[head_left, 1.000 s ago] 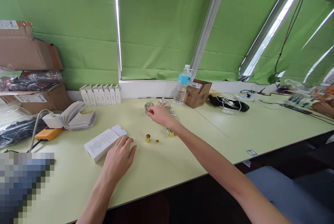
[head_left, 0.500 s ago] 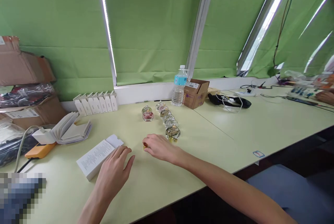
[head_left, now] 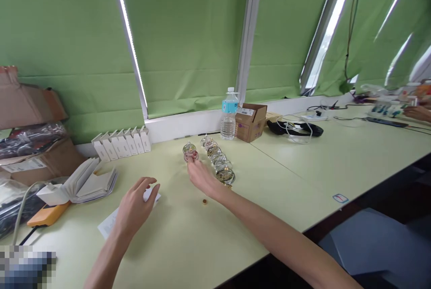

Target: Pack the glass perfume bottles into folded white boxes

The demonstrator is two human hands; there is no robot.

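Note:
My right hand (head_left: 202,177) reaches forward to a pink glass bottle (head_left: 190,154), fingertips against or just in front of its lower front. Whether they grip it cannot be made out. A clear-looking bottle (head_left: 189,146) stands right behind the pink one. Beside them runs a row of several small round glass bottles (head_left: 224,173). A small gold-and-amber cap (head_left: 204,202) lies loose on the table below my right forearm. Over a white box (head_left: 108,224) hovers my left hand (head_left: 136,201), fingers curved and apart, holding nothing; the hand and wrist hide much of the box.
Several white cartons (head_left: 121,144) stand along the wall. A water bottle (head_left: 228,116) and a cardboard box (head_left: 251,123) sit at the back, near a black headset (head_left: 294,129) with a cable. At left are an open booklet (head_left: 94,181), an orange device (head_left: 50,213) and stacked boxes (head_left: 33,105).
My right hand has let go of the small amber cap, which now lies on the table, and has moved forward to the pink bottle. My left hand has shifted left over the white box.

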